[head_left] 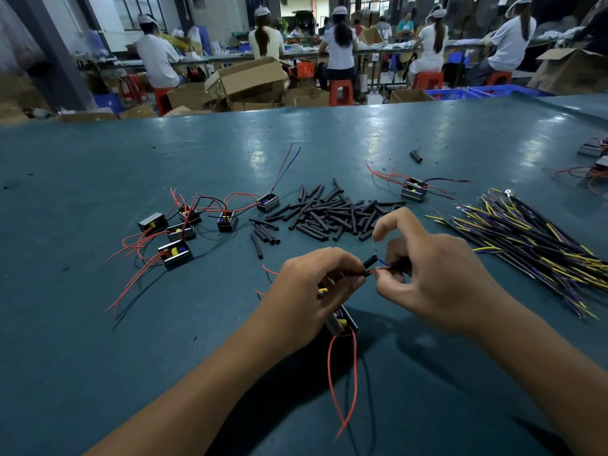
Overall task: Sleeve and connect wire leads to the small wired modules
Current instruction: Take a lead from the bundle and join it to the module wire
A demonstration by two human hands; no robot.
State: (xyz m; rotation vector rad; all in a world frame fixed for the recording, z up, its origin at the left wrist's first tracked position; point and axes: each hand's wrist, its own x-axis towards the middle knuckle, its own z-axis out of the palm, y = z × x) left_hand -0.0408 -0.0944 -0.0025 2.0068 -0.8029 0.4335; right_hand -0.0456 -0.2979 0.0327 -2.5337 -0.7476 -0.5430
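Observation:
My left hand [311, 287] pinches a short black sleeve [369, 264] that sits over thin leads. My right hand [427, 274] pinches the red and blue wire ends [384, 264] sticking out of that sleeve, index finger raised. Under my left palm hangs a small black module [342, 320] with yellow parts, trailing long red wires [342, 383]. A heap of black sleeve pieces [329, 213] lies just beyond my hands. Several modules with red wires [179, 230] sit at the left.
A bundle of black, yellow and purple leads [533, 238] lies at the right. One more module [414, 189] sits behind the sleeves, others at the far right edge [592, 149]. The teal table [98, 340] spreads around. People sit at benches behind, among cardboard boxes.

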